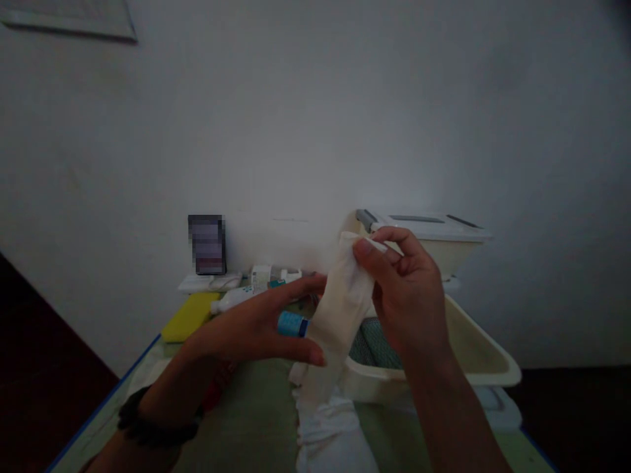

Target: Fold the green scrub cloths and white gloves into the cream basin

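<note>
My right hand (pixel 407 295) pinches the top end of a long cream-white cloth strip (pixel 340 309) and holds it up. The strip hangs down to a white bundle of cloth (pixel 328 430) on the table. My left hand (pixel 256 325) reaches across from the left, fingers stretched out, with the thumb and fingers on either side of the strip's middle. A black band sits on my left wrist. A small blue-capped item (pixel 292 323) shows behind my left fingers.
A cream plastic tub (pixel 486 361) holds a green cloth (pixel 379 341). A white box with a lid (pixel 428 230) stands behind. A yellow pad (pixel 190 315), a white bottle and small boxes (pixel 261 279) line the wall. The table has a green top.
</note>
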